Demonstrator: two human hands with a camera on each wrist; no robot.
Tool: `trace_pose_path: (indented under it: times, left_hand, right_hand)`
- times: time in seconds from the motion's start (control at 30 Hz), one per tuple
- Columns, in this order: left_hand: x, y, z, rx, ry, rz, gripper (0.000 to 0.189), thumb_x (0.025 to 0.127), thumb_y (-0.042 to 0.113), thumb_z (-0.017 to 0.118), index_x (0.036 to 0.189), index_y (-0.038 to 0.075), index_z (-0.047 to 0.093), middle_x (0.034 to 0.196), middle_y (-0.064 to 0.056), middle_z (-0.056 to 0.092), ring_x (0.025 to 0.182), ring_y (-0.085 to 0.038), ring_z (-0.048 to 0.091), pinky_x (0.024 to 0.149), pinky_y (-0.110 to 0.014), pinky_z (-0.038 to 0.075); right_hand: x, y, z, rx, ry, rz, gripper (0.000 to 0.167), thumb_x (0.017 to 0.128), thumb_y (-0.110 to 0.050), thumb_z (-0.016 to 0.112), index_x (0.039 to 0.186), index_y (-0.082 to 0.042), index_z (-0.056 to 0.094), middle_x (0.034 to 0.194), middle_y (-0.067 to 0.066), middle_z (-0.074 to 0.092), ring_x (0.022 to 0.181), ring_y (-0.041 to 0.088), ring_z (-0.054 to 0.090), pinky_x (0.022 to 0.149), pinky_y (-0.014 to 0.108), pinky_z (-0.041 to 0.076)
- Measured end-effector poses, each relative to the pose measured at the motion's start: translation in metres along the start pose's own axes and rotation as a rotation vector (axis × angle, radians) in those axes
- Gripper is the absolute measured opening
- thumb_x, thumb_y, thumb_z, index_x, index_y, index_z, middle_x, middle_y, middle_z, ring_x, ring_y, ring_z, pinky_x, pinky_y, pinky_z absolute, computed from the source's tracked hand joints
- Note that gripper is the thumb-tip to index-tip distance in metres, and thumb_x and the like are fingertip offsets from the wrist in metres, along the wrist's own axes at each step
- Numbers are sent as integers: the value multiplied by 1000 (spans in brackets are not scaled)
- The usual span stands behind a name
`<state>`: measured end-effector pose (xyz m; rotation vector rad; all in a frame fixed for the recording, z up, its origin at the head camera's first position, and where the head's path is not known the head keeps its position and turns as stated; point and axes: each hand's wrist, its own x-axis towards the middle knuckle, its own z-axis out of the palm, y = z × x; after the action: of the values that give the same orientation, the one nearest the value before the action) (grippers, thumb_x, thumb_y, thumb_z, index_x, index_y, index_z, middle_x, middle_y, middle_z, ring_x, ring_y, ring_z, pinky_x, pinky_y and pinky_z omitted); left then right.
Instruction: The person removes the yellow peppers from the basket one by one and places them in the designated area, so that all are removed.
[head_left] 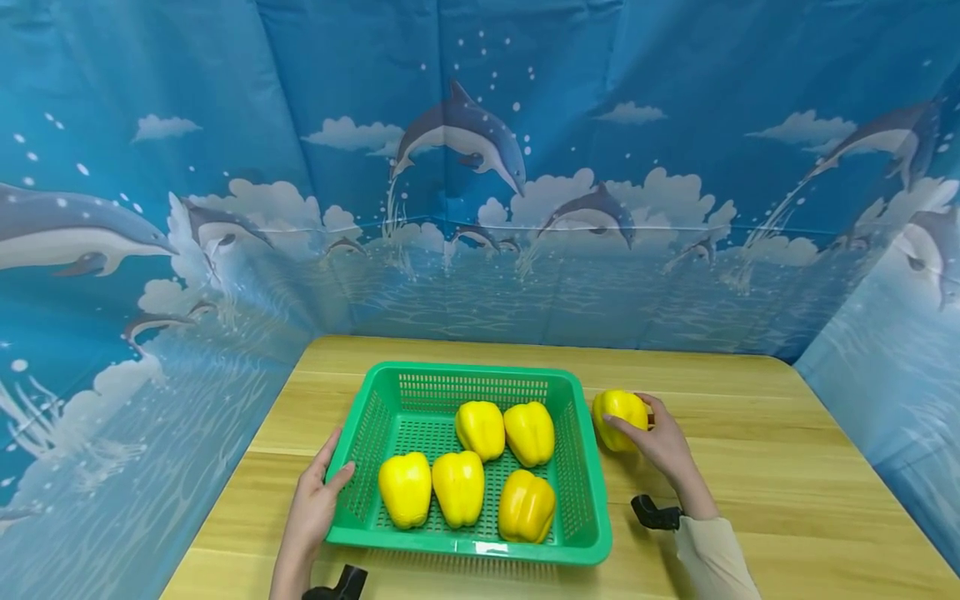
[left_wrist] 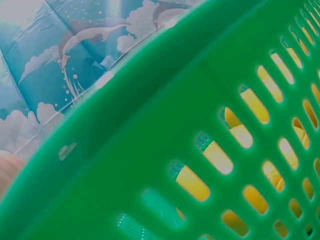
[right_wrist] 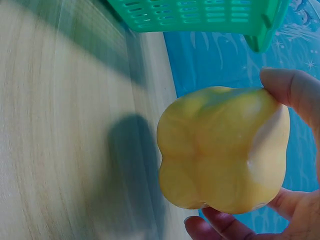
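Fingers [right_wrist: 295, 90] of the right hand [head_left: 663, 444] grasp a glossy yellow pepper [head_left: 618, 412] above the tabletop [head_left: 787, 467], beside the green basket [head_left: 420, 542] the left hand [head_left: 309, 504] grips, and a loose hold could drop it or a low swing strike the rim [head_left: 597, 479].

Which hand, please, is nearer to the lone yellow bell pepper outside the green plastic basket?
Right: the right hand grips that pepper just outside the basket's right side; the left hand holds the basket's left side, across from it.
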<state>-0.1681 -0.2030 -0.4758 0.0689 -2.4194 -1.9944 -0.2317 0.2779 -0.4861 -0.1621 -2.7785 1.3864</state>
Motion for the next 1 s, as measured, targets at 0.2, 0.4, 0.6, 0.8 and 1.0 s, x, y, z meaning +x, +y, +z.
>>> trace_pose_path:
  times: [0.2,0.4,0.6,0.8,1.0]
  left_hand:
    - [1,0,2,-2,1,2,58,101,10,45,152,9,18,157,-11,10,142,-29,4,112,-51,8]
    - [1,0,0,-3,-4,0,58,101,10,44,153,10,17,157,-11,9,142,-30,5,112,-51,10]
    - [1,0,1,-14,-3,-4,58,101,9,43,153,10,17,157,-10,10,142,-29,6,112,-50,11]
    - [0,0,1,-19,1,-8,58,101,9,43,153,10,17,157,-10,11,142,-28,6,112,-49,11]
    - [0,1,1,-13,5,-7,58,101,9,44,153,10,17,157,-10,10,142,-28,5,112,-50,10]
  right_hand:
    - [-1,3,0,-5,-15,8,91,86,-56,61,147,-2,22,131,26,41,106,36,49,74,39,47]
    - [1,6,2,-3,-19,0,91,86,-55,62,147,-1,22,131,27,41,107,36,49,74,39,47]
    - [2,6,3,-12,-24,8,93,86,-56,62,147,0,21,131,28,41,108,38,48,77,43,47]
    - [2,9,5,-19,-34,12,93,85,-56,62,147,1,20,134,30,38,112,40,46,82,47,45]
    - [3,11,5,-16,-44,19,94,86,-56,61,147,2,19,136,32,36,115,41,44,86,50,44]
